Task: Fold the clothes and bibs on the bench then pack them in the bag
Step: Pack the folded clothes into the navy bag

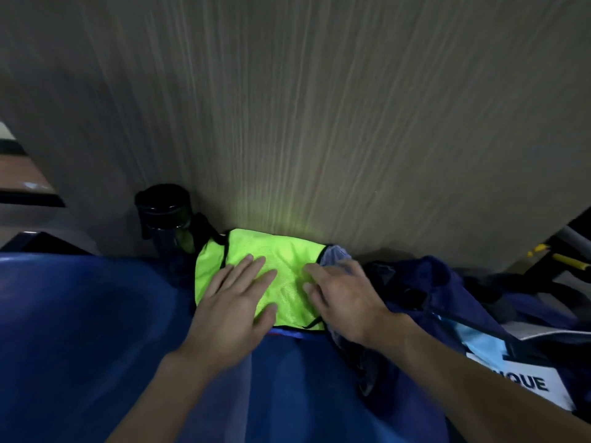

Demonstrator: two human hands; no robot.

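Observation:
A neon-yellow mesh bib (281, 260) with black trim lies folded flat on the blue bench (80, 314), close to the wall. My left hand (238, 298) presses flat on the bib's left half, fingers straight and spread. My right hand (343, 294) rests on the bib's right edge with fingers loosely bent, touching the fabric. A grey garment (335, 255) pokes out from under the bib's right side. A dark blue bag (447, 292) sits to the right of the bib. A blue cloth (303, 394) lies in front of the bib, between my forearms.
A black-lidded bottle (164, 212) stands at the wall, left of the bib. A white card with dark lettering (524, 382) lies at the lower right by the bag. A wood-grain wall (319, 123) rises right behind the bench. Black and yellow objects (566, 260) sit far right.

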